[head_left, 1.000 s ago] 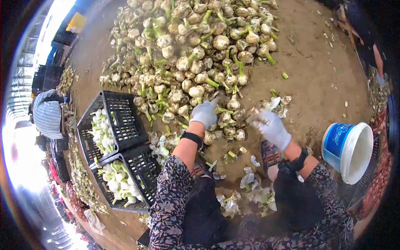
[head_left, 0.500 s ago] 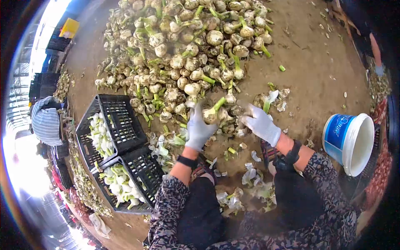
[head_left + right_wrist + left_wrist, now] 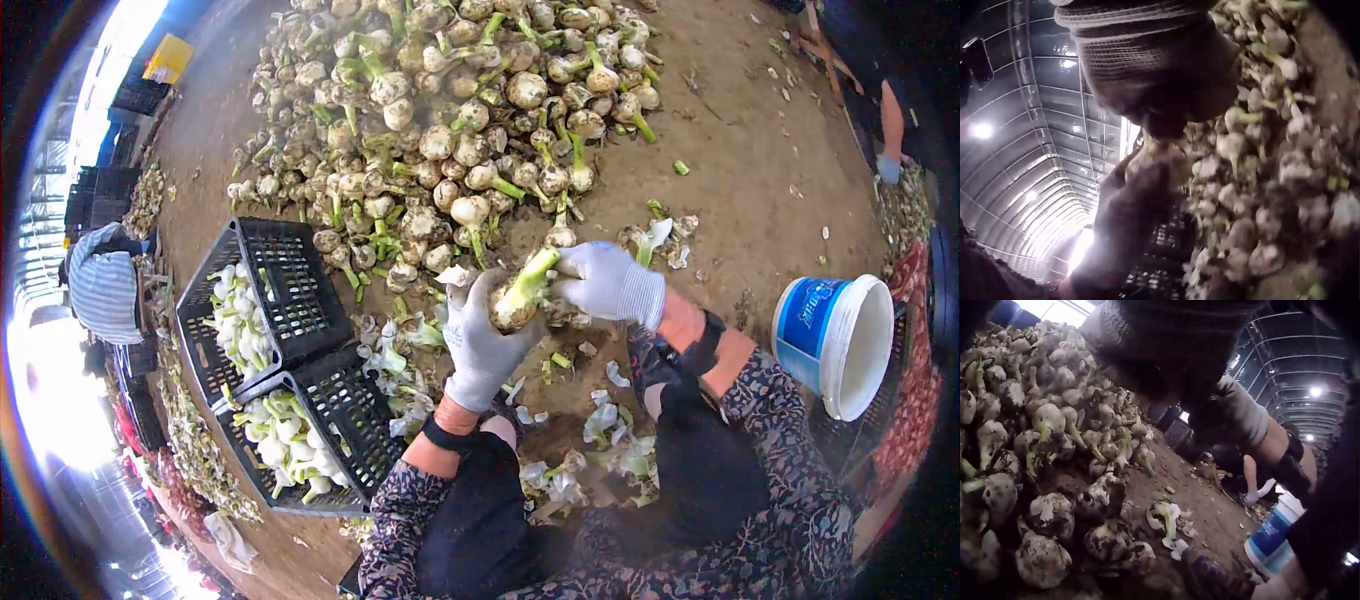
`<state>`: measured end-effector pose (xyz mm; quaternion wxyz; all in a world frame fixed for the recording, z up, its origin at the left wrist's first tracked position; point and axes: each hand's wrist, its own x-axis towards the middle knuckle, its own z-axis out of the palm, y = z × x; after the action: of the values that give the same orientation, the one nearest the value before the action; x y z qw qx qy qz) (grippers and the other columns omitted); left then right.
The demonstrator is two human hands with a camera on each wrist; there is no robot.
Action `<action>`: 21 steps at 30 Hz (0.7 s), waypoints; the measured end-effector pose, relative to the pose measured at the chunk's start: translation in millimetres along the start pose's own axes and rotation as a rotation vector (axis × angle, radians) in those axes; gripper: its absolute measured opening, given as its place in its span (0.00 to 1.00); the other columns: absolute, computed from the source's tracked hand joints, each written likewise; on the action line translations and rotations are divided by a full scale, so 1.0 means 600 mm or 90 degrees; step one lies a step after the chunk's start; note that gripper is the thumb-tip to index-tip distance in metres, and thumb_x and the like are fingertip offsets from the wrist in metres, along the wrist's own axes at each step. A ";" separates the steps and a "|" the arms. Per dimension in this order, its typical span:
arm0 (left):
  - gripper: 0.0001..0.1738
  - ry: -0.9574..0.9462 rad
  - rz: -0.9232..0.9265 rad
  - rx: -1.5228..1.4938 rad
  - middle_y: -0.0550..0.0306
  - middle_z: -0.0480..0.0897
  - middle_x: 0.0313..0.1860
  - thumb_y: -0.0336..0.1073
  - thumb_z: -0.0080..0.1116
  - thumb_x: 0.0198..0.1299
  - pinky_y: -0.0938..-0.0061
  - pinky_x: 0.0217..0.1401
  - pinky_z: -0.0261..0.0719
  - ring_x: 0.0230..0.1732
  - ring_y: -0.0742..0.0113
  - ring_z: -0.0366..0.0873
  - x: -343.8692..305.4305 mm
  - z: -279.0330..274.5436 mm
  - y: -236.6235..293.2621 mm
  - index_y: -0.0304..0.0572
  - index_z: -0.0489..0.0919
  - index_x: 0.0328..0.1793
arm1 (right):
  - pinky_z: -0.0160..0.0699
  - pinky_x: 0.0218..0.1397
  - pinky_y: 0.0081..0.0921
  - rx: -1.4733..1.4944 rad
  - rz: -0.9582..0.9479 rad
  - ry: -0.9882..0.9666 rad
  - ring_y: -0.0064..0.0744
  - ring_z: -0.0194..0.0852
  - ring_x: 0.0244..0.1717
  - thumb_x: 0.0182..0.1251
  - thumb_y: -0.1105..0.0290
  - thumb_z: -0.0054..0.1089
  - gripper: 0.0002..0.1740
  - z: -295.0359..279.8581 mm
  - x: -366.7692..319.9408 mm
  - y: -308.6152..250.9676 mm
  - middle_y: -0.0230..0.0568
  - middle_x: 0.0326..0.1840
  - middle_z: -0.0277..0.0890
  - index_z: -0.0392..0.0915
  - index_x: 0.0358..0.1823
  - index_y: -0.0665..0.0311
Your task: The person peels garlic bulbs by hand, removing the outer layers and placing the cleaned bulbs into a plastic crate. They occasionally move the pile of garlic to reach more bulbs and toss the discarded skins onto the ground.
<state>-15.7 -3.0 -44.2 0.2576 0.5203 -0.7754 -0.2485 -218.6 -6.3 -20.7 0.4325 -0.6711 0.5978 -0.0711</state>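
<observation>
My gloved left hand (image 3: 480,345) grips a soil-stained garlic bulb (image 3: 515,312) whose cut green stem (image 3: 537,272) points up and to the right. From the right, my gloved right hand (image 3: 610,283) has its fingers curled at the stem and pinches the bulb's outer skin there; its fingertips are partly hidden. In the right wrist view the right glove (image 3: 1147,69) covers most of the bulb, with the left hand (image 3: 1125,215) below it. A large heap of unpeeled garlic (image 3: 437,142) spreads just beyond both hands.
Two black crates (image 3: 298,280) with peeled white garlic (image 3: 285,440) stand at left. A blue-and-white bucket (image 3: 835,345) lies tilted at right. Peeled skins (image 3: 610,430) litter the ground between my feet. Another person in a striped shirt (image 3: 103,290) bends at far left; another's arm (image 3: 890,130) shows at far right.
My left hand has gone from reaching into the heap to holding a garlic bulb close to me. The right hand has moved left and now meets the bulb at its stem.
</observation>
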 end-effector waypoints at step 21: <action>0.33 -0.213 -0.709 -1.130 0.60 0.80 0.28 0.67 0.37 0.68 0.80 0.16 0.66 0.18 0.72 0.70 0.018 0.017 -0.036 0.45 0.74 0.52 | 0.76 0.47 0.23 0.692 -0.005 0.059 0.19 0.79 0.41 0.64 0.72 0.62 0.12 0.046 -0.001 0.001 0.36 0.41 0.85 0.82 0.46 0.71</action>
<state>-11.2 -19.0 -64.8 0.2848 0.3869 0.0058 -0.8770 -202.5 8.1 -38.0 0.6903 -0.3491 0.4907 -0.4011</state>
